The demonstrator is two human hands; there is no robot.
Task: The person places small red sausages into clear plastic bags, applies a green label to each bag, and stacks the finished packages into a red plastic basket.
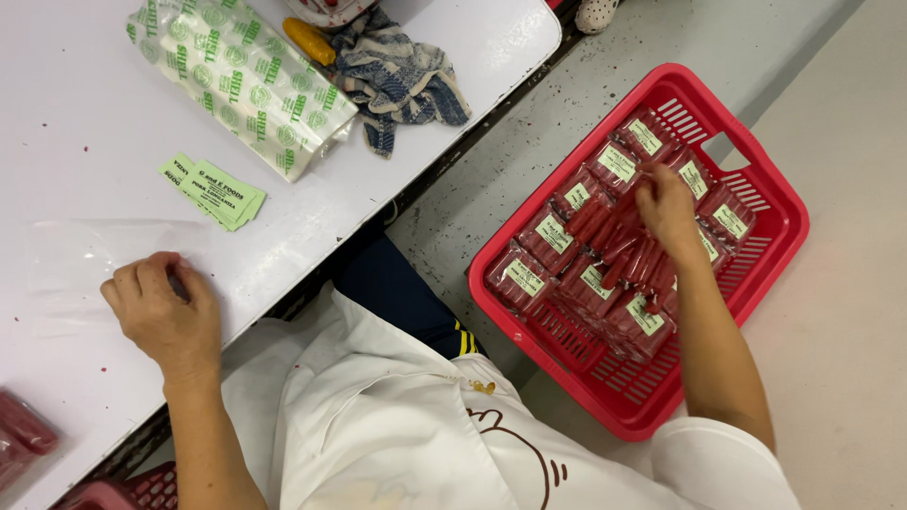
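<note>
The left hand [162,312] rests on the white worktop [85,123], fingers curled on a thin clear plastic bag [76,260] that lies flat there. The right hand [667,203] reaches down into a red basket [765,255] on the floor. Its fingers close on a bunch of loose red sausages [614,247], though the grip is partly hidden. Sealed sausage packs [548,236] with green labels fill the basket. Near the left hand lie green paper labels [213,192], a printed bag [241,80] and a blue cloth [402,80].

The right hand [667,206] hides its fingertips among sausages [619,247]; the red packet [21,436] is cut off.
</note>
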